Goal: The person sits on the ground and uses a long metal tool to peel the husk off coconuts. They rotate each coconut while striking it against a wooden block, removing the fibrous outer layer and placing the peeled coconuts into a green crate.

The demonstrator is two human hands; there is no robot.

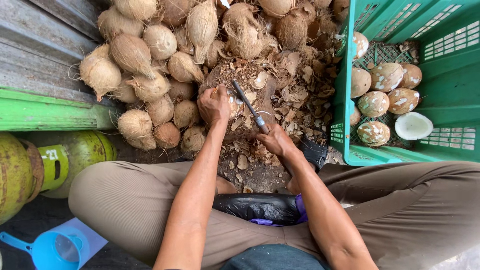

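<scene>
We hold a coconut [231, 101] on a stump-like chopping block [250, 82], just above centre in the head view. Our left hand [214, 106] lies on top of the coconut with its fingers curled over it, gripping it. Our right hand [276, 140], at 4 o'clock from the coconut, is clenched around the handle of a knife [249, 112]; the blade runs up toward 11 o'clock and its tip meets the coconut beside the left hand. Shell chips [300, 95] litter the block and the ground at 3 o'clock. A pile of husked brown coconuts [150, 75] spreads from 9 o'clock to 12 o'clock. At 3 o'clock, well apart, a green plastic crate [450, 85] holds peeled coconuts [385, 76] and one white half [413, 126]. At 8 o'clock stand green gas cylinders [85, 150]; a blue funnel [55, 249] lies at 7 o'clock. A black bag [257, 207] rests between our knees.
</scene>
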